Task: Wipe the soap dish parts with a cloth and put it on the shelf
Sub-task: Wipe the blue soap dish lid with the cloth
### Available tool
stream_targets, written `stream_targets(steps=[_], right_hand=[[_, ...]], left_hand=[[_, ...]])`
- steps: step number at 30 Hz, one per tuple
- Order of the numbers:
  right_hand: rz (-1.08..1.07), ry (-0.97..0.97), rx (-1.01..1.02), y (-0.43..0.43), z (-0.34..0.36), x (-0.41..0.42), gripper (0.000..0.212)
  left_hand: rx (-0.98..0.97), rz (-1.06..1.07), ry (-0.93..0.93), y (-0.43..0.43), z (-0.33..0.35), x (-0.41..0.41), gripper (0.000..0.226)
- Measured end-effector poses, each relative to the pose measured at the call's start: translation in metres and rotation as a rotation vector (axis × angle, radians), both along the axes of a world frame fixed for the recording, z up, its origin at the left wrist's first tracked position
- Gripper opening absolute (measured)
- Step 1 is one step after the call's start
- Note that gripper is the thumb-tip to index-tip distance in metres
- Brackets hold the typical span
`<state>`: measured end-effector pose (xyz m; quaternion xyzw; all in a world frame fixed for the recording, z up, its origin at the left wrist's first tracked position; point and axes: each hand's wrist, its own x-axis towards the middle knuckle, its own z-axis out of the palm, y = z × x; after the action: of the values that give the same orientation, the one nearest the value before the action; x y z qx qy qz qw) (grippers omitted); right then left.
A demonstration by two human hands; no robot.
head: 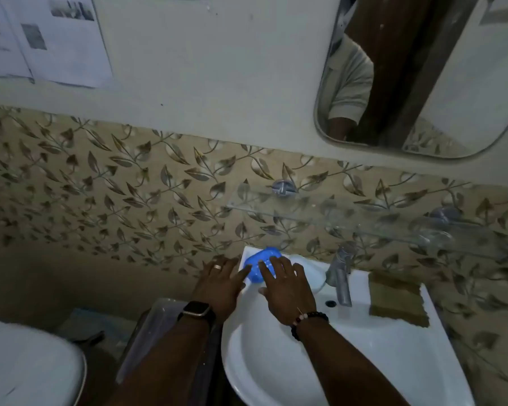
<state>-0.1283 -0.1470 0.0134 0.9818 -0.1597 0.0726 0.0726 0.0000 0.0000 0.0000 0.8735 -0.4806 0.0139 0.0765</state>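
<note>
The blue soap dish (263, 263) sits on the far left corner of the white sink (393, 344), against the leaf-patterned tile wall (100, 194). Both hands are on or just beside it with fingers spread: the left hand (220, 284), bearing a ring and a wristwatch (196, 311), reaches its fingertips to the dish's left edge, while the right hand (288, 288), with a beaded bracelet (307, 320), lies over its near right side; neither has closed on it, and whether they press it cannot be told. The dish looks like light, stiff moulded plastic, probably a perforated tray nested in a base, so it is likely to be slick if wet and to come apart when lifted; a grip at the long sides, thumb opposing fingers, would suit. A brown cloth (396, 300) lies on the sink's right ledge, beyond the tap (342, 276). The glass shelf (349, 212), the destination, is fixed to the wall above and right of the dish, below the mirror (423, 83). Papers (47, 39) are taped to the far left wall; their print is too blurred to read, and no brand is legible anywhere.
</note>
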Motion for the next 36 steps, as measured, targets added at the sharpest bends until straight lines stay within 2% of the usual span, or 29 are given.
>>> stream_targets(steps=[7,12,16,21,25,29,34,36], right_hand=[[0.005,0.12,-0.018,-0.035,-0.025,0.028,0.039],[0.053,0.188,0.011,-0.051,-0.04,0.042,0.027],[0.105,0.141,-0.016,-0.055,-0.034,0.048,0.008],[0.196,0.029,-0.103,-0.055,-0.025,0.051,0.01],[0.227,-0.038,-0.158,-0.044,-0.008,0.044,0.01],[0.257,-0.143,-0.218,-0.029,0.013,0.027,0.015],[0.222,-0.283,-0.31,-0.014,0.034,-0.013,0.017],[0.193,-0.325,-0.33,-0.014,0.042,-0.031,0.016]], left_hand=[[0.107,0.053,-0.029,-0.056,-0.035,0.008,0.054],[0.114,0.075,-0.017,-0.066,-0.047,0.018,0.035],[0.088,0.086,-0.052,-0.063,-0.049,0.017,0.022],[0.004,0.124,-0.107,-0.052,-0.039,0.022,0.024],[-0.126,0.15,-0.035,-0.04,-0.025,0.018,0.025],[-0.333,0.202,0.157,-0.033,-0.01,0.006,0.034],[-0.722,0.216,0.45,-0.039,0.018,-0.031,0.009],[-0.83,0.215,0.563,-0.046,0.029,-0.045,0.012]])
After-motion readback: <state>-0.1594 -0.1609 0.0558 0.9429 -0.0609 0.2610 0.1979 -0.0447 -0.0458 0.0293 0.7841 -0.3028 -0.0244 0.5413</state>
